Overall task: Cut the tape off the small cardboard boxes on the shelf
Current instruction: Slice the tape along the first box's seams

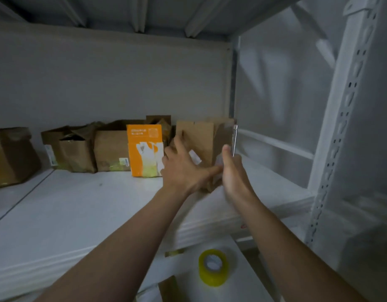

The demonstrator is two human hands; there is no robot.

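Note:
A small brown cardboard box (pixel 202 136) stands at the right end of the white shelf (pixel 83 203), with a white label on its front. My left hand (pixel 184 168) presses on the box's front with fingers spread and the thumb stretched to the right. My right hand (pixel 231 173) is at the box's right edge and grips a slim silver cutter (pixel 234 138) that points upward along that edge. The thumb lies along the cutter. The image is blurred around the hands, so the tape on the box is hard to make out.
An orange and white carton (pixel 144 149) stands just left of the box. Several opened brown boxes (pixel 79 149) line the shelf's back wall. A yellow tape roll (pixel 213 267) lies on a lower white surface. The perforated shelf upright (pixel 340 127) rises on the right.

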